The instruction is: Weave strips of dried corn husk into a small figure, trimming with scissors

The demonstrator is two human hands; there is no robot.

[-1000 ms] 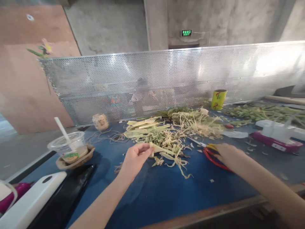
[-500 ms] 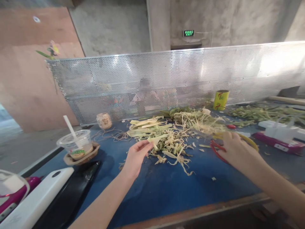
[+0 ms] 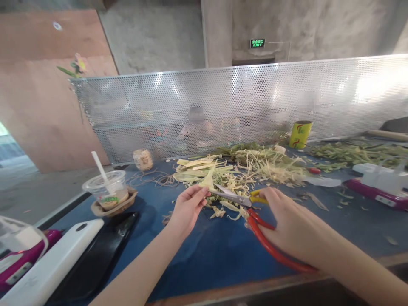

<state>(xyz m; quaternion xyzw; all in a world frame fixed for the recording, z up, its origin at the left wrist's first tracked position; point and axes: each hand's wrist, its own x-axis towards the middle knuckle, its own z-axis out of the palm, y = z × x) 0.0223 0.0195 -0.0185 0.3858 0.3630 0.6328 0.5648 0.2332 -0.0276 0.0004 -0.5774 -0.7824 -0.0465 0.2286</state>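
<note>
My left hand (image 3: 188, 209) pinches a pale yellow-green piece of dried leaf or husk (image 3: 208, 179) between thumb and fingertips. In my right hand (image 3: 293, 221) is a pair of scissors (image 3: 237, 199) with one yellow and one red handle. Their blades are parted and point left, with the tips at the leaf piece beside my left fingers; whether they touch it I cannot tell. Beyond both hands lies a heap of pale leaf strips and trimmings (image 3: 204, 166) on the blue table (image 3: 207, 259).
At left stand a lidded plastic cup with a straw (image 3: 110, 191), a black tray-like thing (image 3: 95, 259) and a white case (image 3: 57, 263). A twine spool (image 3: 143, 160), yellow can (image 3: 300, 134) and purple power strip (image 3: 376, 193) lie around. Behind a perforated metal screen (image 3: 153, 102) sits a person.
My right hand has come left and nearer with the scissors, bringing the parted blades to the leaf piece. My left hand still holds that piece, now turned more upright.
</note>
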